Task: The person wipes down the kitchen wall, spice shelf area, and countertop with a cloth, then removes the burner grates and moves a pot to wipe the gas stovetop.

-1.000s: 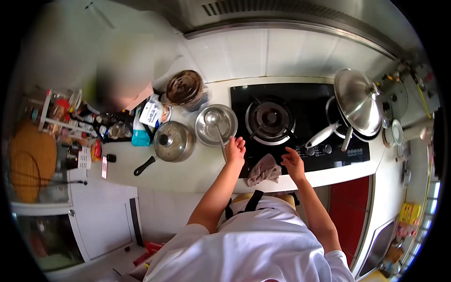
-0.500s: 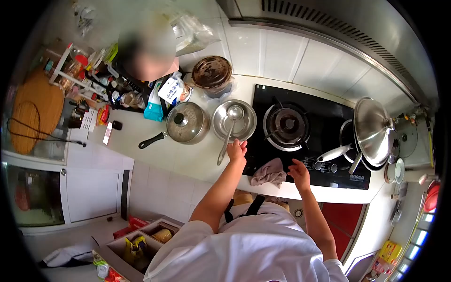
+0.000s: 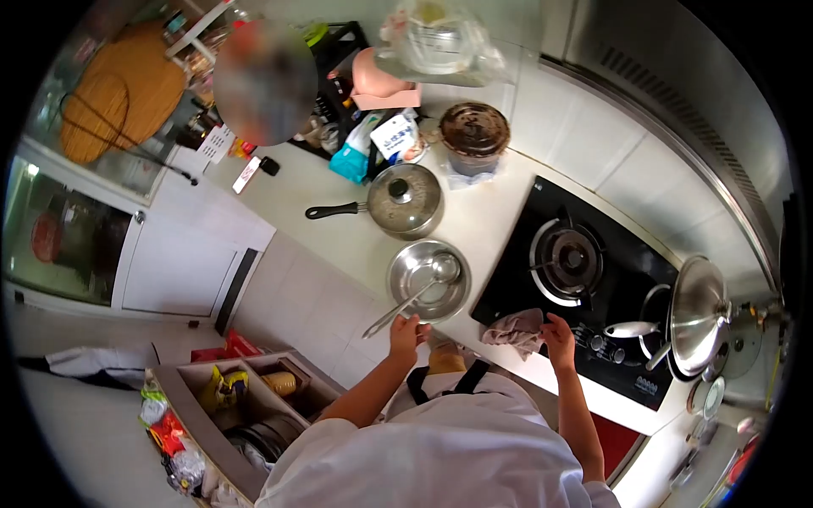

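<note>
Ladle (image 3: pixel 412 298) lies slanted in the steel bowl (image 3: pixel 428 280) at mid-frame, its scoop down in the bowl and its handle jutting over the rim toward the counter edge, where it is easy to grab. Left hand (image 3: pixel 404 333) sits at that handle's end, fingers curled near it; whether they grip it I cannot tell. Right hand (image 3: pixel 559 332) rests, fingers bent, beside the crumpled cloth (image 3: pixel 514 329) on the hob's (image 3: pixel 593 296) front edge. A lidded saucepan (image 3: pixel 404 200) stands further up the counter.
</note>
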### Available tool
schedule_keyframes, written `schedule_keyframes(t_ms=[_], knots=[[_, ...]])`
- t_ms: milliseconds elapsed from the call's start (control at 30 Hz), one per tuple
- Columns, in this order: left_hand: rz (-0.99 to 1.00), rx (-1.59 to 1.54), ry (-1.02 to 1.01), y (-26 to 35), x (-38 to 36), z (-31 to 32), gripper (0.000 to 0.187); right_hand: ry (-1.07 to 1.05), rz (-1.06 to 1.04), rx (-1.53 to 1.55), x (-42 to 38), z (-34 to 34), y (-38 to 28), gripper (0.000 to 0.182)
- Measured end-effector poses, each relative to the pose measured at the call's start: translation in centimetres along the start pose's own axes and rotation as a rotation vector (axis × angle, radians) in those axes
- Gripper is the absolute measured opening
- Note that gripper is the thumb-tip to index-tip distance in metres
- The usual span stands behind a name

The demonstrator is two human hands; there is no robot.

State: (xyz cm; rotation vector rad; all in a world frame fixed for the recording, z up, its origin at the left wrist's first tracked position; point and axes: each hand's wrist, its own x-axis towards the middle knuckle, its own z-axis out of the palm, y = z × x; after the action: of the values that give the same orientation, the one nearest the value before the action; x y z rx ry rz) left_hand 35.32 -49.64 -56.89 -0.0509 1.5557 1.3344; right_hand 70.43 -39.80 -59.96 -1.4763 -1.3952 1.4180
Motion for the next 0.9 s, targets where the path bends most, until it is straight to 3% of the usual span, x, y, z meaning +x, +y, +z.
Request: schedule_keyframes(t_ms=[267,467,800,900], knots=[[0.149,-0.141,0.287,6.1,2.2,-11.5,0.009,-0.044,-0.012,-0.003,0.7,2.0,-2.0,0.036],[0.283,-0.259,0.384,11.7,11.2,-17.3,0.010,-0.082,-0.019,0.028,0.6,3.6,-2.9,0.034],[0.356,-0.193,0.287,20.7,21.7,-15.4,0.007,-0.001,0.019,-0.119,-1.7,4.6,-4.4,0.038],[0.338,-0.234,0.208,21.6,24.4,-14.4,0.008,0.056,-0.120,-0.391,-2.7,4.5,-4.8,0.044]])
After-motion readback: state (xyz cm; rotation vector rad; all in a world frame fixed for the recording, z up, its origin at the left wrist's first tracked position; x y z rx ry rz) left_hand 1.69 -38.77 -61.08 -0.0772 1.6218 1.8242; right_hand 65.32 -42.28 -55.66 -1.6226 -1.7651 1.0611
